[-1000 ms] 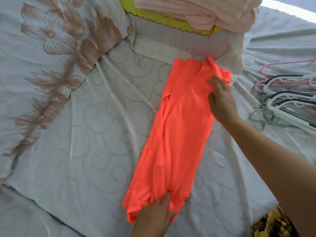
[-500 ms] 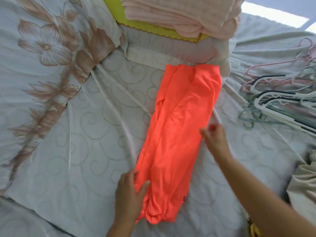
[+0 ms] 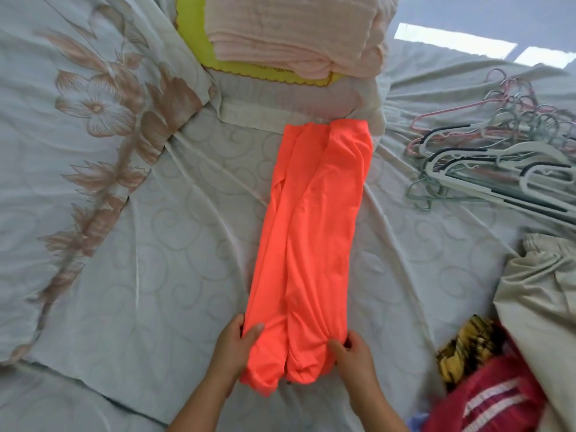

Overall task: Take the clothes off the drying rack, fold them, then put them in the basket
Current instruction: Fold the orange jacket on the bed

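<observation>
Near the bedsheet's [image 3: 174, 251] front edge, the orange garment's [image 3: 314, 229] end is pinched by left hand [image 3: 232, 349] and right hand [image 3: 353, 357]; uneven lifting could undo its folds.

1. Bright neon-orange stretch garment [image 3: 314, 244], folded into a long strip, plain, no print showing.
2. Pale grey-white bedsheet [image 3: 174, 244], covered in faint swirl scrolls, tone on tone.
3. Light bedspread with big dusty-brown flowers and leaves [image 3: 93, 110] along the left.
4. Soft pink ribbed folded cloth [image 3: 293, 32] at the top, over a lime-yellow cloth with a scalloped brown-stitched edge [image 3: 199, 48].
5. Heap of clothes hangers [image 3: 492, 163]: white with black tips, pink, grey-green.
6. Beige plain fabric [image 3: 542, 291] at right; below it a black-and-yellow patterned cloth [image 3: 464, 350] and a red cloth with white stripes [image 3: 495, 397].
</observation>
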`<state>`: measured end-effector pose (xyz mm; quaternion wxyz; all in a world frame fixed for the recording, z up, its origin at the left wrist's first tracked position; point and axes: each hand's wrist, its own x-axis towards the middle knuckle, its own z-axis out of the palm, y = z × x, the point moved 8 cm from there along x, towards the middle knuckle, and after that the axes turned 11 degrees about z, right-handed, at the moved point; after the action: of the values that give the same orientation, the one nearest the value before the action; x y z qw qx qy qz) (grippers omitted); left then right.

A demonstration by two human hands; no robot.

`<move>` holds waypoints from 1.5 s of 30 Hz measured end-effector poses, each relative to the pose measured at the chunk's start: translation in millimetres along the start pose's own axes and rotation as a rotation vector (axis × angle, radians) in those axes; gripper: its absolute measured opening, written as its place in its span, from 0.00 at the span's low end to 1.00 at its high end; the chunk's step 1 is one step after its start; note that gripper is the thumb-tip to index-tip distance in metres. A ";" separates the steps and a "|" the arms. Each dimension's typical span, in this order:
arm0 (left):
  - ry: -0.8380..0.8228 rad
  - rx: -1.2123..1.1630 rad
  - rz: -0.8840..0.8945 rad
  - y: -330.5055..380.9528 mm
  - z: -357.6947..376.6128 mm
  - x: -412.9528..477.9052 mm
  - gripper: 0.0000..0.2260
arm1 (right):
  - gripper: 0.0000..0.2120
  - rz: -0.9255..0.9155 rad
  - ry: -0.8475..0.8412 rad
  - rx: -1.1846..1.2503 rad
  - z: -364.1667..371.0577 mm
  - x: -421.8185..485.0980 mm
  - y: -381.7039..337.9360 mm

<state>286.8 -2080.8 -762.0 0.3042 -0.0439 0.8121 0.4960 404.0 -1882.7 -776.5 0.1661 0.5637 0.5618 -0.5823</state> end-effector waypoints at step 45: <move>-0.016 0.153 -0.126 35.8 60.7 56.4 0.19 | 0.16 0.067 0.153 -0.026 -71.2 48.5 -44.9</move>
<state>255.1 -1999.3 -784.0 0.3440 -0.0677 0.8407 0.4127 385.3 -1787.4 -777.4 0.1494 0.6229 0.5612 -0.5241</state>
